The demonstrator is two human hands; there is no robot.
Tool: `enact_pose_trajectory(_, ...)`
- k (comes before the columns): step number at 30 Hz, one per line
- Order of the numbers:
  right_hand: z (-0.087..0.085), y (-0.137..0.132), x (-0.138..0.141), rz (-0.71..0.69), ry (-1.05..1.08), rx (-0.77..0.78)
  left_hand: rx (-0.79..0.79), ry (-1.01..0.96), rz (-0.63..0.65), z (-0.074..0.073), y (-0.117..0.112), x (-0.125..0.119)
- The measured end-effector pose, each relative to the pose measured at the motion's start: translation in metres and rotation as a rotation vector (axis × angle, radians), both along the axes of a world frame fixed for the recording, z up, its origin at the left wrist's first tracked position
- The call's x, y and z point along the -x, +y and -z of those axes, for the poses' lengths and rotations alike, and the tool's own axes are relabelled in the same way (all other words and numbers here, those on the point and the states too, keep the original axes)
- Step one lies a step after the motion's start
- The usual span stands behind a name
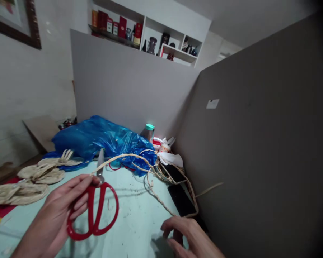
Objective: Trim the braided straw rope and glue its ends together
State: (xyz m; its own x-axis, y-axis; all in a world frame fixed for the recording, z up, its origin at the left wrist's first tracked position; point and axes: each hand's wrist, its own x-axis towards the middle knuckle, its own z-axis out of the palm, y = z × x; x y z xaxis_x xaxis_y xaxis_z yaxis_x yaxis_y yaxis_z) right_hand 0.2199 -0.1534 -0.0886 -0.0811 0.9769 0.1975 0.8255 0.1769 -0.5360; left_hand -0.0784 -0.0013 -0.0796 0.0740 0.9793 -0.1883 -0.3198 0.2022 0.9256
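Observation:
Held in my left hand [74, 197] is a pair of red-handled scissors [103, 211], its blades pointing up and away. The same hand pinches the end of a pale braided straw cord [129, 156] at the scissors' pivot. From there the cord arcs right and loops down over the table's right side. My right hand [190, 234] hovers low at the front, fingers curled but apart, with nothing in it. A strand of the cord passes just beyond its fingertips; whether they touch I cannot tell.
Woven straw slippers [40, 173] lie at the left. A blue plastic bag [104, 136] is heaped at the back, near a bottle with a green lid [149, 127]. A black phone-like slab [181, 200] lies on the right. Grey partitions [247, 136] stand behind and at right.

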Motion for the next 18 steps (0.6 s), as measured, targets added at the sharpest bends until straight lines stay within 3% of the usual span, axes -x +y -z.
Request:
enact_pose_trajectory(4,-0.006,0.005,0.015,-0.037,0.062,-0.05,-0.08,-0.026,-0.004,-0.016,-0.018,-0.021)
enact_pose_trajectory(9,-0.022,0.026,0.062,-0.052,0.239,-0.279,-0.199,0.015,0.046,-0.015,-0.031,-0.031)
enact_pose_trajectory(11,-0.017,0.034,0.085,-0.08,0.296,-0.331,-0.257,0.035,0.049,-0.013,-0.037,-0.035)
enact_pose_trajectory(14,0.004,0.045,0.11,-0.068,0.217,-0.385,-0.353,0.066,0.046,-0.011,-0.047,-0.041)
enact_pose_trajectory(18,0.023,0.05,0.113,-0.11,0.129,-0.351,-0.399,0.093,0.116,-0.004,-0.058,-0.05)
